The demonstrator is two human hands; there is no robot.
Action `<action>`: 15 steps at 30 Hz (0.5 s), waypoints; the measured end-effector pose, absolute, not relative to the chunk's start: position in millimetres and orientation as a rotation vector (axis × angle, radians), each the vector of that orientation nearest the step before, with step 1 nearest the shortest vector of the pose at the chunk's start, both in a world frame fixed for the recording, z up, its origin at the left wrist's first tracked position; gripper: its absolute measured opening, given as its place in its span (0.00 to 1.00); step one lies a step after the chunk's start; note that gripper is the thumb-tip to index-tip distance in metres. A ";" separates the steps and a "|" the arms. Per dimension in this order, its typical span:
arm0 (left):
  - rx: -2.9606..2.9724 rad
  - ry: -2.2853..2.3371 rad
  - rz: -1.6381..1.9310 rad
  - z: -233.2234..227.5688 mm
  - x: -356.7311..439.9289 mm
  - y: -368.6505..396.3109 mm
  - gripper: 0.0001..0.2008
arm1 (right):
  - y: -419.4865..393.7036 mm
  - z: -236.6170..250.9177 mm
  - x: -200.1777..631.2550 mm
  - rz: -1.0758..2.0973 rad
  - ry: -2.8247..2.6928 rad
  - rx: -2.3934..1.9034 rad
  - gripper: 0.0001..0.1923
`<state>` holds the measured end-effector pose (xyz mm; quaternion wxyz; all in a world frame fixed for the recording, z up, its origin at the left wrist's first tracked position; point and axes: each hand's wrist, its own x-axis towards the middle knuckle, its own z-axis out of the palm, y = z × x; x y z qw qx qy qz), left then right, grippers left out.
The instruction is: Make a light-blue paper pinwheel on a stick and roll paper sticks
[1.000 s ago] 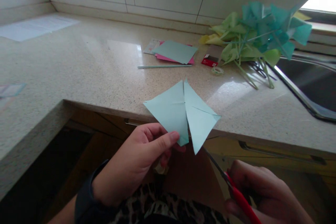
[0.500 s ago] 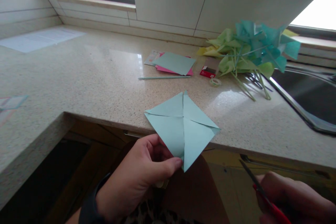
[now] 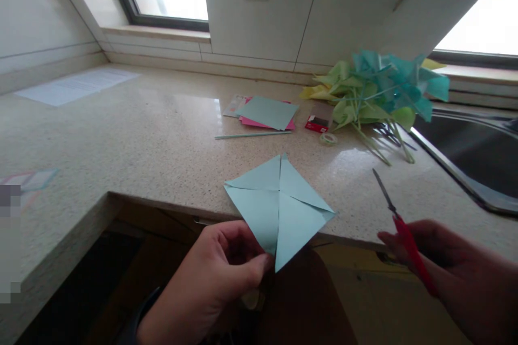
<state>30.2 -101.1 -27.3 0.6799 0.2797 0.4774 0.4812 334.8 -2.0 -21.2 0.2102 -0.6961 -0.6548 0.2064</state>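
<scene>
A pale blue paper square (image 3: 299,210) is slit along its diagonals, the cuts stopping short of a small dot at the centre. My left hand (image 3: 226,264) pinches its near corner between thumb and fingers, holding it over the counter's front edge. On the right, my right hand (image 3: 449,269) grips a pair of scissors (image 3: 410,242) with red handles. Their blades look closed together and point up and away, apart from the paper. Part of the right hand's grip is hidden by the handle.
On the counter (image 3: 170,135) lie stacked blue and pink paper sheets (image 3: 269,110), a thin pale stick (image 3: 253,135), a red box (image 3: 317,123) and a tape roll (image 3: 328,139). Paper pinwheels (image 3: 376,86) are heaped beside the sink (image 3: 477,145). A printed sheet (image 3: 76,83) lies far left.
My right hand has lifted the scissors from below the counter edge to above it. My left hand keeps hold of the paper. The view has tipped slightly upward.
</scene>
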 end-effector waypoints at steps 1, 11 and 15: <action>0.622 1.097 1.064 -24.9 27.3 -100.6 0.11 | 1.2 -18.3 334.4 0.621 -1.782 -1.960 0.23; 0.902 1.445 0.847 4.8 -8.2 -91.8 0.11 | 24.1 -11.4 329.2 0.205 -2.045 -1.735 0.23; 1.032 1.532 0.848 14.0 -23.8 -87.4 0.11 | 35.2 -15.8 328.3 0.091 -1.986 -1.763 0.22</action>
